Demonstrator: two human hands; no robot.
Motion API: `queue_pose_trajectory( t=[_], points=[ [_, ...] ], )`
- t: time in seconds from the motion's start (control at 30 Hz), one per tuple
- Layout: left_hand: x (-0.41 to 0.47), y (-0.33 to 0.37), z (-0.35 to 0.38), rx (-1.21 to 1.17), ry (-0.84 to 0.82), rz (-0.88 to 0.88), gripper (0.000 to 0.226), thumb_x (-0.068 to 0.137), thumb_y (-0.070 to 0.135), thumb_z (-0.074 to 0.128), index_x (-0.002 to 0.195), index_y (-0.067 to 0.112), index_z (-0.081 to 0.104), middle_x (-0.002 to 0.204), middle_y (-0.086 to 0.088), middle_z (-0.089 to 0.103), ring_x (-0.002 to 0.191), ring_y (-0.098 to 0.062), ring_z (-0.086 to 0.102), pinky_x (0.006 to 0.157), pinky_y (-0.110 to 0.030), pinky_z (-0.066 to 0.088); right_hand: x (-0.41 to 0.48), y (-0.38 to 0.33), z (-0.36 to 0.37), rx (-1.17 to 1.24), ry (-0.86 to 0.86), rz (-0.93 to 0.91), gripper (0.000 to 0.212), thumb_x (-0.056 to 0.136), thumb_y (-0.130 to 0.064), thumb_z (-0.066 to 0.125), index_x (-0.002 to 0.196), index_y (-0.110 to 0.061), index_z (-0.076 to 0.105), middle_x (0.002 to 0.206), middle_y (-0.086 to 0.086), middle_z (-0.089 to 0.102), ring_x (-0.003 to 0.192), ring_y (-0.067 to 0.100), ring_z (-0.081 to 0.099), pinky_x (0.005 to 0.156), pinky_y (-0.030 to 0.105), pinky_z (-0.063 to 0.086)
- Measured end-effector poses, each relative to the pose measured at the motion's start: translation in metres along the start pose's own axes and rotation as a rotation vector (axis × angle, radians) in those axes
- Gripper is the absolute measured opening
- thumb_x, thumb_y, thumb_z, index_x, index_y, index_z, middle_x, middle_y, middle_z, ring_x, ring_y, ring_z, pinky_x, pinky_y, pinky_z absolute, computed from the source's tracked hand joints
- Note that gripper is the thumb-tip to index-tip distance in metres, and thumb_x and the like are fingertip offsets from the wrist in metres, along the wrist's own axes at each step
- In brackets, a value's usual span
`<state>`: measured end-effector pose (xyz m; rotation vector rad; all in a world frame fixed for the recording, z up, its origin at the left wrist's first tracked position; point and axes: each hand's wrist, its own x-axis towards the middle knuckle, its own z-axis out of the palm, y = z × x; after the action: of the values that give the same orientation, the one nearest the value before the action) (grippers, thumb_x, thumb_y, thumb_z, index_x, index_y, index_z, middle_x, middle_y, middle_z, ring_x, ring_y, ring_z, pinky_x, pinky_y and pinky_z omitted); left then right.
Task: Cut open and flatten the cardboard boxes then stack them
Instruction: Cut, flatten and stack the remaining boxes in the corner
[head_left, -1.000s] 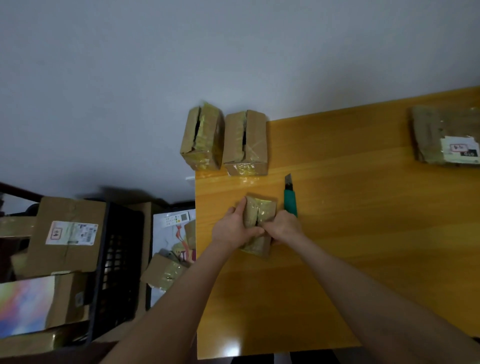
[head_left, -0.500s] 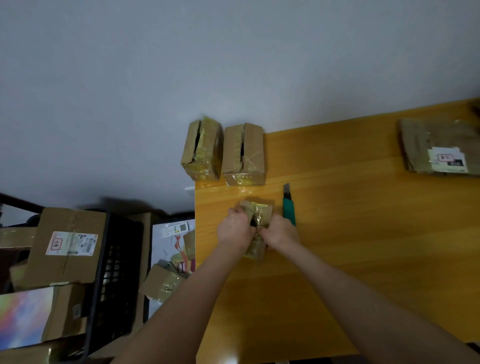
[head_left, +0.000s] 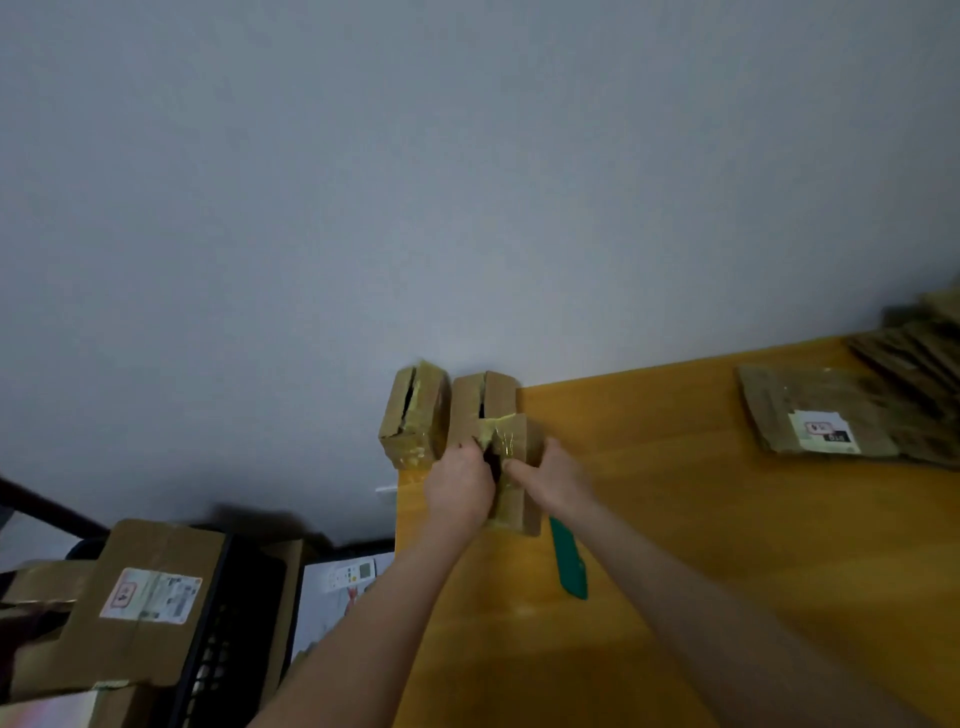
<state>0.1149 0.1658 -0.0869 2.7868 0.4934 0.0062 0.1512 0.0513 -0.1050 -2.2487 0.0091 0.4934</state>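
Note:
A small taped cardboard box (head_left: 511, 467) is held between both hands above the left part of the wooden table (head_left: 727, 545). My left hand (head_left: 460, 486) grips its left flap and my right hand (head_left: 558, 480) grips its right flap, with a dark gap showing between them. A green utility knife (head_left: 569, 564) lies on the table just under my right wrist. Two slit boxes stand at the table's far left corner: one (head_left: 415, 413) leftmost, the other (head_left: 480, 402) partly hidden behind the held box. Flattened cardboard (head_left: 815, 415) lies at the far right.
A grey wall backs the table. Left of the table, on the floor, a large labelled box (head_left: 140, 597) sits beside a black crate (head_left: 234, 623). More flattened pieces (head_left: 924, 343) pile up at the far right edge. A white sheet (head_left: 337, 587) lies below the table's edge.
The view has tilted up and the scene sits lower in frame. Both hands have lifted the small box off the table and pulled its flaps apart; the knife now lies nearer than the box.

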Motion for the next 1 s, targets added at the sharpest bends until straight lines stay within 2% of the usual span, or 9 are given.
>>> queue_pose_trajectory(
  t=[0.2,0.3,0.5,0.63,0.7,0.83,0.9,0.97,1.0],
  points=[
    [0.008,0.016,-0.037,-0.106,0.042,0.025,0.027,0.098,0.011,0.037,0.098,0.002,0.062,0.098,-0.015,0.067,0.089,-0.032,0.063,0.071,-0.037,0.049,-0.002,-0.015,-0.038,0.326,-0.031,-0.149,0.010,0.081,-0.019,0.066,0.089,-0.024,0.065,0.086,-0.004,0.067,0.084,0.016,0.064,0.075,0.033,0.054],
    [0.013,0.021,-0.054,-0.163,0.044,0.061,0.030,0.099,0.014,0.039,0.100,0.001,0.065,0.098,-0.017,0.068,0.091,-0.033,0.063,0.077,-0.040,0.051,-0.007,-0.017,-0.055,0.392,-0.056,-0.169,0.014,0.083,-0.015,0.065,0.084,-0.029,0.064,0.083,-0.005,0.067,0.078,0.012,0.065,0.064,0.029,0.055],
    [0.013,0.024,-0.075,-0.260,-0.047,0.095,0.026,0.096,0.010,0.043,0.096,0.000,0.067,0.090,-0.020,0.067,0.086,-0.034,0.063,0.069,-0.034,0.044,-0.014,-0.017,-0.075,0.438,-0.146,-0.160,0.011,0.085,-0.015,0.064,0.093,-0.021,0.066,0.091,0.003,0.069,0.080,0.015,0.068,0.059,0.028,0.057],
    [0.016,0.021,-0.091,-0.486,-0.108,0.039,0.029,0.099,0.017,0.047,0.075,0.010,0.062,0.077,-0.002,0.065,0.072,-0.015,0.061,0.056,-0.023,0.041,-0.017,-0.009,-0.089,0.578,-0.191,-0.098,0.010,0.088,-0.014,0.063,0.097,-0.019,0.063,0.096,0.006,0.070,0.083,0.019,0.070,0.060,0.028,0.056],
    [0.015,0.023,-0.099,-0.546,-0.149,0.029,0.027,0.100,0.022,0.048,0.077,0.017,0.062,0.077,0.005,0.064,0.071,-0.006,0.059,0.055,-0.017,0.042,-0.017,-0.004,-0.093,0.645,-0.190,-0.081,0.012,0.090,-0.015,0.063,0.101,-0.016,0.062,0.098,0.007,0.070,0.085,0.022,0.071,0.063,0.031,0.057],
    [0.013,0.034,-0.098,-0.433,-0.110,0.056,0.027,0.099,0.029,0.048,0.089,0.009,0.063,0.087,-0.004,0.064,0.083,-0.018,0.060,0.062,-0.023,0.043,-0.018,-0.007,-0.087,0.628,-0.130,-0.107,0.028,0.091,-0.025,0.063,0.116,-0.011,0.062,0.099,0.003,0.071,0.086,0.017,0.071,0.063,0.029,0.057],
    [0.011,0.039,-0.093,-0.439,-0.091,0.052,0.032,0.100,0.031,0.047,0.088,0.005,0.063,0.086,-0.005,0.064,0.083,-0.021,0.060,0.065,-0.027,0.043,-0.020,-0.013,-0.085,0.584,-0.056,-0.112,0.041,0.093,-0.031,0.060,0.128,-0.009,0.056,0.107,0.003,0.069,0.093,0.017,0.068,0.073,0.034,0.059],
    [0.005,0.045,-0.089,-0.349,0.004,0.071,0.034,0.101,0.031,0.045,0.077,0.009,0.057,0.074,-0.002,0.059,0.076,-0.022,0.058,0.062,-0.029,0.041,-0.021,-0.020,-0.086,0.291,0.139,-0.103,0.059,0.095,-0.036,0.056,0.144,-0.010,0.038,0.122,0.004,0.062,0.108,0.023,0.061,0.084,0.038,0.055],
    [0.002,0.049,-0.087,-0.314,0.056,0.092,0.035,0.101,0.031,0.044,0.075,0.011,0.055,0.072,-0.001,0.059,0.075,-0.023,0.059,0.063,-0.030,0.042,-0.022,-0.024,-0.087,0.121,0.237,-0.087,0.063,0.095,-0.038,0.055,0.147,-0.014,0.031,0.120,0.005,0.062,0.105,0.023,0.060,0.078,0.036,0.053]
  ],
)
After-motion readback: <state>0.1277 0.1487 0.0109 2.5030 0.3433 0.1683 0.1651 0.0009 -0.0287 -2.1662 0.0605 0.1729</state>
